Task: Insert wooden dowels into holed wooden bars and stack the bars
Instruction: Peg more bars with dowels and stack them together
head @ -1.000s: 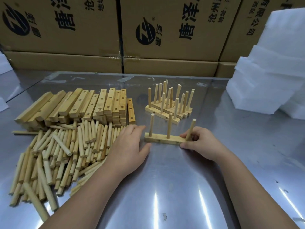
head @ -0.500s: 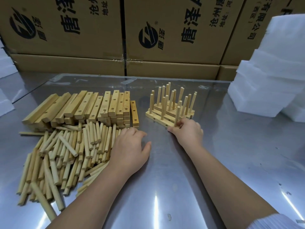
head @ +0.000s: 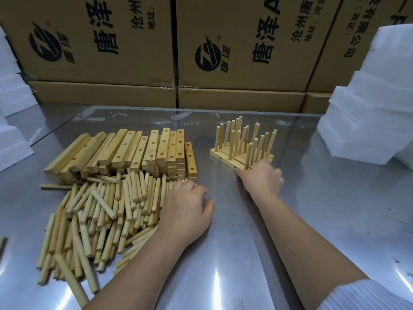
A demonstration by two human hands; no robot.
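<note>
A row of holed wooden bars with upright dowels (head: 242,143) stands on the metal table at centre right. My right hand (head: 261,179) rests against the near edge of the closest bar in that row, its fingertips hidden behind the knuckles. A pile of loose dowels (head: 100,209) lies at the left, and a stack of bare holed bars (head: 134,151) lies behind it. My left hand (head: 185,211) lies palm down at the right edge of the dowel pile, fingers on the dowels and thumb spread over the table, holding nothing.
One darker bar (head: 191,159) lies beside the bar stack. Cardboard boxes (head: 245,52) wall off the back of the table (head: 245,253). White foam blocks (head: 368,119) are stacked at the right, with more foam (head: 11,97) at the far left.
My right hand carried the three-dowel bar away from me and set it against the front of the doweled row. My left hand stayed at the dowel pile.
</note>
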